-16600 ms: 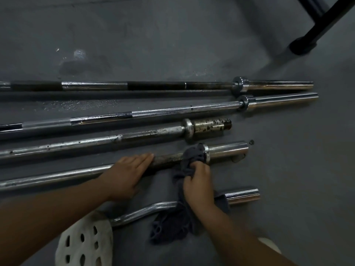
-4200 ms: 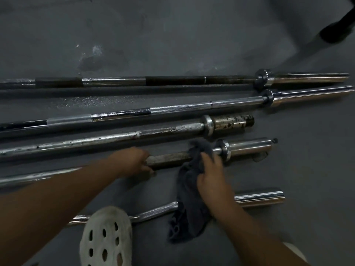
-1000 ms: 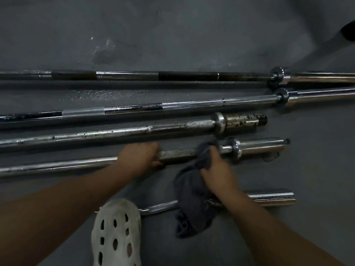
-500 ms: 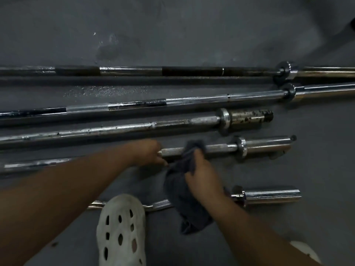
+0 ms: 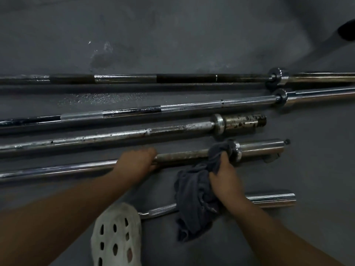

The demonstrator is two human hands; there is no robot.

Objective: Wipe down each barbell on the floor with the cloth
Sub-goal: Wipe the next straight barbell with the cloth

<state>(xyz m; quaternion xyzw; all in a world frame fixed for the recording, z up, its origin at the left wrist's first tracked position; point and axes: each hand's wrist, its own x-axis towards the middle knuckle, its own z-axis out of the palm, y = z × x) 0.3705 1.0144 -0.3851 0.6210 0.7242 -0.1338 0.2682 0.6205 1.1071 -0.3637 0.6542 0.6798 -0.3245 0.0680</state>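
Wiping has shifted right to the collar [image 5: 237,151] of the long rust-flecked steel barbell [image 5: 182,155], second-nearest on the floor [image 5: 172,35]. Heavy and apt to roll, it is gripped mid-shaft by the left hand [image 5: 136,160]; the right hand [image 5: 225,181] clutches the limp dark grey cloth [image 5: 193,198] around it.

The scene is dimly lit; highlights are caught on the bars [image 5: 192,107], soft shadows thrown beneath, lines bowed near the edges.
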